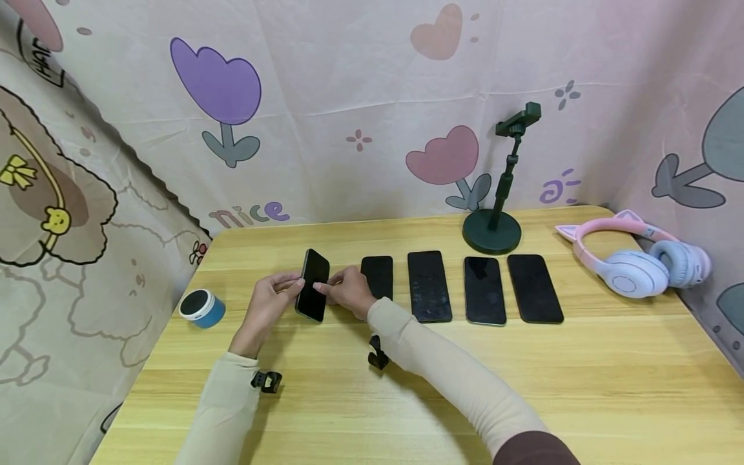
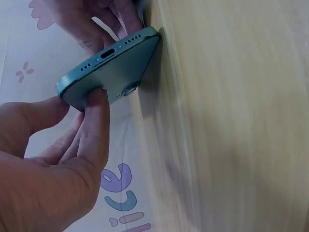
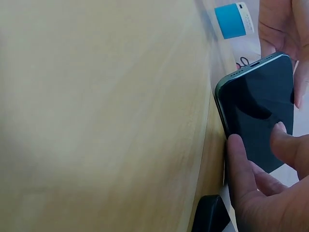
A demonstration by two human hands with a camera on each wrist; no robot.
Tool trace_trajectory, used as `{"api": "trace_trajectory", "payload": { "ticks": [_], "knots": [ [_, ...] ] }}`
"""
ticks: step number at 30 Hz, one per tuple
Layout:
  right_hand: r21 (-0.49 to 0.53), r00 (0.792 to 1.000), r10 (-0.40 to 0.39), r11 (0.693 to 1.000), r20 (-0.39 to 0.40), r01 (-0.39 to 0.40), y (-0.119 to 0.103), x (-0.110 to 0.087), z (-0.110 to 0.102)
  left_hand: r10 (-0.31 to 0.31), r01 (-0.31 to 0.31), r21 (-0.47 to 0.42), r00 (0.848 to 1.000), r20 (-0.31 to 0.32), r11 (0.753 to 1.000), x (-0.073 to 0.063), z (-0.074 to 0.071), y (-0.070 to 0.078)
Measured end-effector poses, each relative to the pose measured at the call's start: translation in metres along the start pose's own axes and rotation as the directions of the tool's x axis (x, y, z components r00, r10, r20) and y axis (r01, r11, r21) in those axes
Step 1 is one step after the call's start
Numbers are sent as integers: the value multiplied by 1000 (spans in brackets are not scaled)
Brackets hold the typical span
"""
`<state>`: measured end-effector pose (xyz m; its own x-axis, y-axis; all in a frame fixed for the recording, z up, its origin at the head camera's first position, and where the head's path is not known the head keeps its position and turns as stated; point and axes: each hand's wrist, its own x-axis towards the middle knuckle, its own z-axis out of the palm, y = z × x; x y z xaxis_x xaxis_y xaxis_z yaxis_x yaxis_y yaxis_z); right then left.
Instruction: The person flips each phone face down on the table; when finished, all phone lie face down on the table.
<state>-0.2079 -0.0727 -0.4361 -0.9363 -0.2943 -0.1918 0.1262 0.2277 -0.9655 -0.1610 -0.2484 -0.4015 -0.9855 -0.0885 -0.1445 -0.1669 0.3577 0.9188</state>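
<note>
Both my left hand [image 1: 272, 296] and right hand [image 1: 350, 290] pinch one tilted, rectangular, green-framed, black-screened smartphone [image 1: 314, 272].

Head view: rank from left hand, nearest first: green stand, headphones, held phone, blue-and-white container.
1. Held phone: pinched in the left hand.
2. Blue-and-white container: to that hand's left.
3. Green stand: right, near the table's back edge.
4. Headphones: far right.

Phone [image 1: 310, 303]; greenish frame and back; dark screen, facing right; tilted sideways; left half of table [image 1: 325, 400]
</note>
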Motion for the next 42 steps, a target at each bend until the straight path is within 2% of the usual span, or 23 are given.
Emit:
{"api": "trace_trajectory", "payload": {
  "ticks": [4, 10, 23, 30, 42],
  "knots": [
    [98, 999, 19, 995, 41, -23, 0, 0, 1, -1, 1, -2, 1000, 21, 1000, 0, 0, -2],
    [178, 998, 42, 983, 55, -51, 0, 0, 2, -7, 8, -14, 998, 55, 1000, 1, 1, -4],
    [358, 992, 64, 928, 106, -99, -3, -6, 2, -40, 51, -72, 988, 148, 996, -1, 0, -9],
    [403, 987, 69, 907, 146, -123, 0, -5, 3, -28, 41, -78, 985, 170, 996, -1, 1, -12],
    [425, 983, 37, 899, 177, -110, 0, -9, 2, 6, 9, -74, 979, 202, 997, -2, 4, -17]
  ]
}}
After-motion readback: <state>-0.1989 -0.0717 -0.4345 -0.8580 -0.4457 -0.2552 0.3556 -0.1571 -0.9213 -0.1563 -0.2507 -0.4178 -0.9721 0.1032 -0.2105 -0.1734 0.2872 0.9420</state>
